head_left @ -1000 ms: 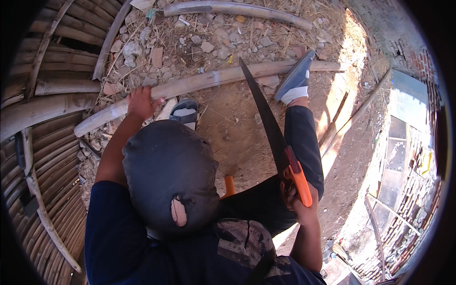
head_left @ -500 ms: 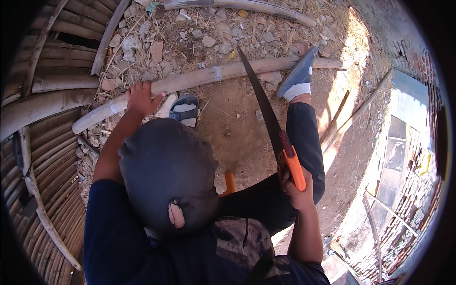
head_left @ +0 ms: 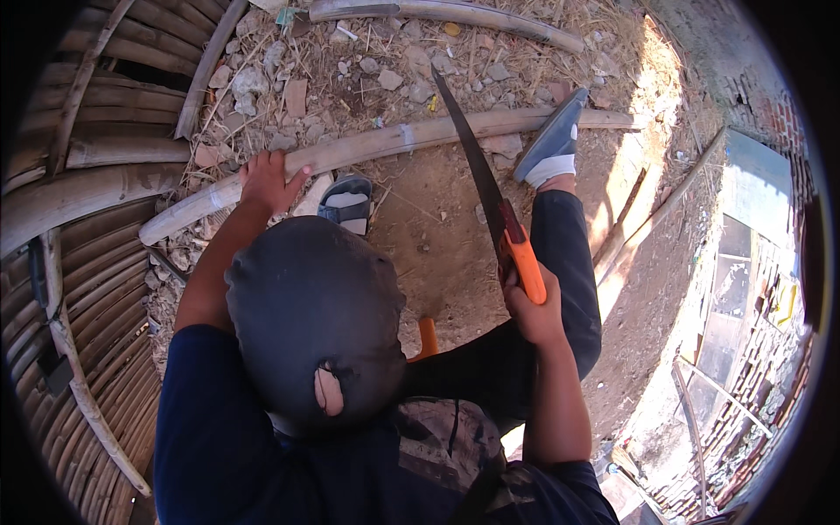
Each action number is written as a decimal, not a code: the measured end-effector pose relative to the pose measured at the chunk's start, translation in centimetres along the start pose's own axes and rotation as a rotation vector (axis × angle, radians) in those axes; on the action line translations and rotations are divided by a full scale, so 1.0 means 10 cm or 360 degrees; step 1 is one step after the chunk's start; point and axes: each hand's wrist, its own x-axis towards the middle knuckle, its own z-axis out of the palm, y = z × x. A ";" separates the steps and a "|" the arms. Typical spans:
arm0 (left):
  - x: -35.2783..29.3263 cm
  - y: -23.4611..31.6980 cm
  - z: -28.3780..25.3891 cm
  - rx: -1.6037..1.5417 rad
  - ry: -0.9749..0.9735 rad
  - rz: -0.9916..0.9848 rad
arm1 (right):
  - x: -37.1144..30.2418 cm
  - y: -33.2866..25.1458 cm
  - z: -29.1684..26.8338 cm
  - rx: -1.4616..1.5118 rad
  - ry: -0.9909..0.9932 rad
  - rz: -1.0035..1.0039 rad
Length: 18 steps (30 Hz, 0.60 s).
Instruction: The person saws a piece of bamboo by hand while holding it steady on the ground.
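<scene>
A long pale bamboo pole (head_left: 350, 150) lies across the ground in front of me. Near its left end my left hand (head_left: 269, 182) grips it from above, fingers over the top and thumb apart. My right hand (head_left: 535, 306) is closed around the orange handle of a handsaw (head_left: 481, 171). The dark blade slants forward and left, passing over the pole right of its middle; whether the teeth touch the bamboo cannot be told. Toward the pole's right part, my outstretched foot in a grey-blue sandal (head_left: 553, 136) rests on it.
A second bamboo pole (head_left: 446, 11) lies farther off among rubble (head_left: 249, 87) and straw. Slatted bamboo (head_left: 105, 306) stands along the left side. At the right are a brick wall (head_left: 700, 455) and a thin pole (head_left: 665, 203). An orange object (head_left: 426, 338) shows near my thigh.
My right hand has moved forward and slightly left, pushing the saw farther across the pole. My left hand stays on the bamboo; the whole view has shifted slightly.
</scene>
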 end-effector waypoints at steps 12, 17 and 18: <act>-0.03 0.01 -0.02 0.0034 0.0018 0.0037 | -0.17 0.24 0.17 -0.0255 0.0105 -0.0202; 0.08 -0.07 0.04 -0.0068 -0.0036 0.0016 | 0.20 0.14 0.25 -0.0191 0.0054 -0.0120; 0.07 -0.09 0.04 -0.0115 -0.0064 -0.0014 | 0.07 0.19 0.17 -0.0117 0.0056 -0.0117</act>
